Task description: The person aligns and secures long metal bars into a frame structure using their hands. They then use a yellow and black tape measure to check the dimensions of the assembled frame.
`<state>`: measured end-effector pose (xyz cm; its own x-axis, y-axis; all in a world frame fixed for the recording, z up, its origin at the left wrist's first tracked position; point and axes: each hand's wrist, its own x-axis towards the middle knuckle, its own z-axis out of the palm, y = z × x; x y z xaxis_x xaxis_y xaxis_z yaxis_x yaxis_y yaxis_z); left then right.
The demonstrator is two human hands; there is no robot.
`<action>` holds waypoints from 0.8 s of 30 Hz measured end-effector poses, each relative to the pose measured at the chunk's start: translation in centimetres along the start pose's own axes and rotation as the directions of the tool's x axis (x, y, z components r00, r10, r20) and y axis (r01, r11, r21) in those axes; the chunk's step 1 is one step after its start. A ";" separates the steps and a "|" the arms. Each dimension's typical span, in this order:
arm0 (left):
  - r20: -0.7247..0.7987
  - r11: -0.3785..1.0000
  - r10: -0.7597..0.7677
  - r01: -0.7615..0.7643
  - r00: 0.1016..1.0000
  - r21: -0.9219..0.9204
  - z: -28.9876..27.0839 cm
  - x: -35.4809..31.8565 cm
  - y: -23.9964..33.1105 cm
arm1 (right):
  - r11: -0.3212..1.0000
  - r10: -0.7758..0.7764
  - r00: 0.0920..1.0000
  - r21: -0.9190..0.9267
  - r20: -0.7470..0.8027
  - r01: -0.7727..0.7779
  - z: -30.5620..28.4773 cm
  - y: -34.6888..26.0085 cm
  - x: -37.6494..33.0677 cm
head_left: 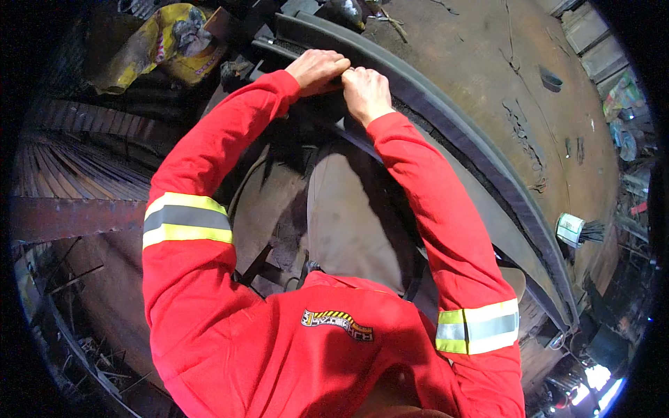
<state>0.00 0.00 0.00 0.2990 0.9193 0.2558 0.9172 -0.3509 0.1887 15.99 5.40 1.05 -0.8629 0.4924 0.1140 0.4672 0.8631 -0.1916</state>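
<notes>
Red sleeves (209, 230), fingers (333, 66) gripping curved steel rim (446, 118)

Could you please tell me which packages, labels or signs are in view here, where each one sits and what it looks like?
Crumpled bag: upper left, beyond the left hand; soft, wrinkled, yellow with red and grey print.
Small packet: right side, on the rusty round plate; boxy, white with green edging, dark rods sticking out.
Chest badge: on the red shirt, bottom centre; elongated, yellow and black stripes.
Colourful packages: far right edge; too blurred to describe.
</notes>
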 end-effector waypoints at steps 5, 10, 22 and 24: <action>-0.118 0.996 -0.070 0.075 0.991 0.044 0.8 1.2 0.8 | 0.994 0.020 0.997 -0.101 -0.079 -0.028 0.0 0.5 -0.2; -0.111 0.980 -0.141 0.155 0.984 0.126 0.4 1.0 1.2 | 0.984 -0.001 0.999 0.176 0.046 -0.007 -0.9 2.6 -0.4; 0.593 0.946 -0.194 0.310 0.782 -0.098 -3.3 6.6 4.7 | 0.876 -0.080 0.867 0.449 0.491 -0.174 -6.4 9.3 -2.5; 0.564 0.958 -0.154 0.263 0.811 -0.117 -2.6 6.8 4.3 | 0.923 -0.140 0.901 0.385 0.411 -0.032 -6.5 8.5 -2.4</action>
<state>5.28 4.24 5.00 0.2499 0.9003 -0.3564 0.9262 -0.1148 0.3592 23.24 12.24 5.45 -0.9219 0.2764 -0.2715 0.3847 0.7373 -0.5554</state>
